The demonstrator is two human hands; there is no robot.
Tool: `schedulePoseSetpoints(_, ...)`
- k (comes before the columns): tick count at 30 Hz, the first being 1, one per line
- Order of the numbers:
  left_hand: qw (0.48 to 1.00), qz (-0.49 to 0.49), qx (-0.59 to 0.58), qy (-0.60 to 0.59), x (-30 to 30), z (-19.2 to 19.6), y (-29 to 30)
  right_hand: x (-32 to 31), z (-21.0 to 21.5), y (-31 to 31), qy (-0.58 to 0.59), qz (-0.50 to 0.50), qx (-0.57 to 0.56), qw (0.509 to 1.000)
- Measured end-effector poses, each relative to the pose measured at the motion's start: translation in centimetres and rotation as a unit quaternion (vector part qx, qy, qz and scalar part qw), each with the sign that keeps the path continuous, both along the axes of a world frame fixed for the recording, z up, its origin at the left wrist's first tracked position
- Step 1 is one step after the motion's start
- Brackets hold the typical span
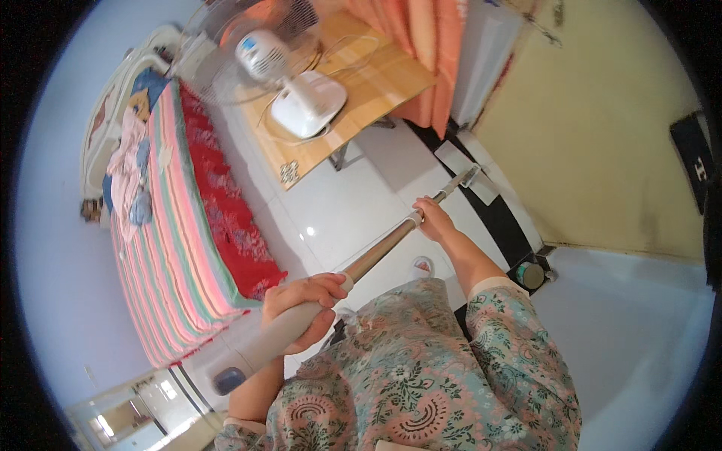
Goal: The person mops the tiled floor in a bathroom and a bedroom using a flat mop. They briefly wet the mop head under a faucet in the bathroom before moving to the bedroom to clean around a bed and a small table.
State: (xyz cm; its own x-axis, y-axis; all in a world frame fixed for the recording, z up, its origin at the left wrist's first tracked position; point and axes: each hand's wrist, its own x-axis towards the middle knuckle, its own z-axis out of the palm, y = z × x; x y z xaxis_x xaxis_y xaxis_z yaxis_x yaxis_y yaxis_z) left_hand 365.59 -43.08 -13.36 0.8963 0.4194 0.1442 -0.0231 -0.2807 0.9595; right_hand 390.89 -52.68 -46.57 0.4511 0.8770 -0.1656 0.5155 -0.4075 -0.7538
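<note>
Two hands hold one long mop, and both hands are closed around its pole. The left hand [304, 304] is wrapped around the thick, pale grey handle [274, 342], near the top end, which has a dark, rounded tip. The right hand [436, 219] is farther down, with its fingers curled around the thin part of the shiny pole [382, 250]. The pole slants away from the person, up and to the right. At its far end, the flat white mop head [483, 188] is down by the floor, over a black stripe [496, 222] near the yellow wall [594, 135]. The rest of the floor [282, 225] is white and shiny. Past the pole is a light brown wooden table [380, 86]. A white fan [308, 105] stands on it, and an orange curtain [432, 52] hangs right beside it. On the left is a bed with a striped cover [177, 240] of pink, green and white. A red cloth [218, 192] runs along its side. A small round tin [530, 275] is near the wall's corner, to the right. The person wears a flowery top [406, 361].
</note>
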Motion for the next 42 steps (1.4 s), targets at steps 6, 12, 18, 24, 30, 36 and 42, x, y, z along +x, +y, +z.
schedulePoseSetpoints(6,0.999,0.024,0.026,0.030,-14.5,2.2,2.0,-14.0,2.7,2.9,-0.027,0.105,-0.033,0.994)
schedulePoseSetpoints(12,0.994,0.095,0.028,0.034,-31.3,4.4,1.3,-30.2,7.2,5.2,0.018,0.225,-0.107,0.968)
schedulePoseSetpoints(18,0.976,0.202,0.051,0.061,-45.3,9.1,-0.3,-47.3,6.3,7.6,0.086,0.339,-0.012,0.937)
schedulePoseSetpoints(24,0.952,0.297,0.060,0.053,-51.9,11.0,-3.0,-55.2,10.2,8.7,0.083,0.391,-0.013,0.917)
schedulePoseSetpoints(30,0.919,0.367,0.134,0.041,-51.5,12.1,-4.9,-53.7,13.5,9.7,0.041,0.420,0.027,0.906)
schedulePoseSetpoints(36,0.932,0.348,0.095,0.015,-45.7,7.1,-2.4,-44.9,8.8,16.5,-0.042,0.421,0.079,0.903)
schedulePoseSetpoints(42,0.921,0.388,-0.010,0.002,-39.1,0.5,0.6,-37.4,3.6,22.1,-0.043,0.420,0.024,0.906)
